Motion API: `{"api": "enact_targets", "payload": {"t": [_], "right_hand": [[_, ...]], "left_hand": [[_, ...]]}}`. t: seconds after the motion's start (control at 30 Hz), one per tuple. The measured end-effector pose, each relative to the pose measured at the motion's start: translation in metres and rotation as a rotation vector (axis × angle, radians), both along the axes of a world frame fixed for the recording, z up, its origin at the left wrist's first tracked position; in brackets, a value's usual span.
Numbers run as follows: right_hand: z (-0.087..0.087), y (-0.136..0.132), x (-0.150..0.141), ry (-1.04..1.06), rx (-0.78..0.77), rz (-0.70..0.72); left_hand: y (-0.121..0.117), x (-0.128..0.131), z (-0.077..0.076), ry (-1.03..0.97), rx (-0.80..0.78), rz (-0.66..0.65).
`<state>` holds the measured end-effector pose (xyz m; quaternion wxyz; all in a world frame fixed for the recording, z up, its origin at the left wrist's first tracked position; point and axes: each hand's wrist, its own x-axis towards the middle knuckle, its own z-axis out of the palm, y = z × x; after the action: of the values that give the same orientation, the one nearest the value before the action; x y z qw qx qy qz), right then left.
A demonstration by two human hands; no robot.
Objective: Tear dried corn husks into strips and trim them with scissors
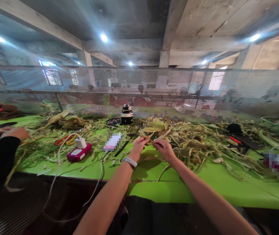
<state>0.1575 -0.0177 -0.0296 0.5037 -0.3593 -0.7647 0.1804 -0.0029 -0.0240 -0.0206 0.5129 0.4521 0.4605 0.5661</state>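
My left hand [139, 148], with a pale band on its wrist, is raised a little above the green table. Its fingers are pinched together near a small reddish-brown bit too small to name. Just to the right, my right hand [165, 150] is also closed in a pinch, its fingertips close to those of the left. What lies in either pinch I cannot make out. Behind both hands is a heap of dried, straw-coloured husks [178, 133], with a broad yellow-green husk [155, 126] on top.
A phone [113, 141] with a white cable, a magenta box [79, 152], a white plug [80, 142] and a black jar [126, 115] stand to the left and behind. Another person's hand [17, 133] works at far left. A perforated screen [139, 85] borders the green table [164, 192].
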Motion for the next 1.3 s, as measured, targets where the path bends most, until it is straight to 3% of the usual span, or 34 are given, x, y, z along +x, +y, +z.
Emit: {"api": "enact_targets", "payload": {"t": [0.17,0.43,0.57,0.87,1.13,1.3], "right_hand": [[-0.002,-0.001,0.000,-0.063,0.046,-0.028],[0.002,-0.005,0.001,-0.214,0.289,-0.259],[0.001,-0.003,0.002,-0.310,0.200,-0.231],[-0.006,0.001,0.000,-0.210,0.075,-0.271],[-0.003,-0.002,0.001,-0.199,0.010,-0.265],[-0.003,-0.002,0.001,-0.189,-0.007,-0.308]], "left_hand": [[0.002,-0.003,-0.001,0.067,0.049,-0.046],[0.001,0.002,-0.003,0.113,0.090,-0.203],[0.001,0.003,-0.005,0.185,0.112,-0.288],[-0.004,0.003,0.005,0.180,0.072,-0.218],[0.002,0.005,-0.006,0.118,0.137,-0.230],[-0.001,0.006,-0.003,0.106,0.139,-0.184]]}}
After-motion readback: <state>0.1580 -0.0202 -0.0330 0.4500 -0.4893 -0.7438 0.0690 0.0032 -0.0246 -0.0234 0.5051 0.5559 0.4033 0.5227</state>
